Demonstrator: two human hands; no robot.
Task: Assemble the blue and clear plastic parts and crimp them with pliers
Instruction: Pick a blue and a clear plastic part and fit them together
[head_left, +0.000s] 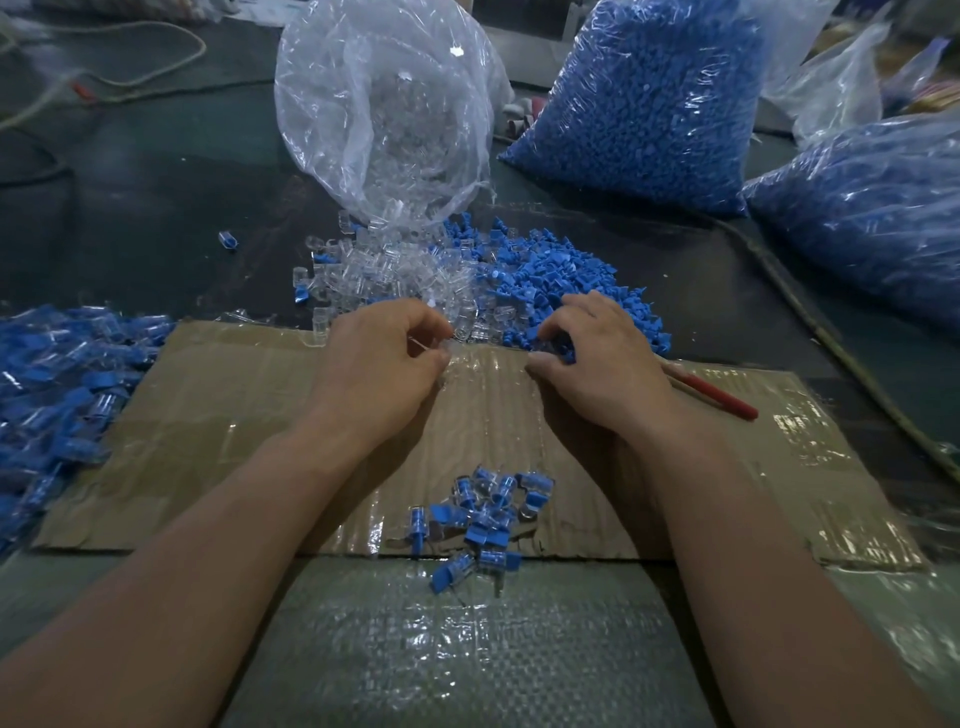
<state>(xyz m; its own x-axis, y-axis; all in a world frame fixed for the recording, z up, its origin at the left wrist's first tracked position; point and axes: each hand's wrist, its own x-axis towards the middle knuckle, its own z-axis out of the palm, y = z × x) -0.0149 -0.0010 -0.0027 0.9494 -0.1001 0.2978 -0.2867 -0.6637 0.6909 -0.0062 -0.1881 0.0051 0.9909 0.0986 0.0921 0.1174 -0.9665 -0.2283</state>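
Loose clear plastic parts (395, 280) and blue plastic parts (561, 275) lie heaped at the far edge of a taped cardboard sheet (249, 410). My left hand (379, 364) has its fingers curled and pinches a clear part at the edge of the clear heap. My right hand (597, 353) has curled fingers on blue parts at the edge of the blue heap; what it holds is hidden. Red-handled pliers (717, 397) lie on the cardboard just right of my right hand. Several assembled blue-and-clear pieces (483, 514) sit near the cardboard's front edge.
An open clear bag (384, 104) spills clear parts at the back. Two full bags of blue parts (644, 98) (872, 208) stand at the back right. A heap of assembled pieces (57, 384) lies on the left. A cord (810, 317) runs along the right.
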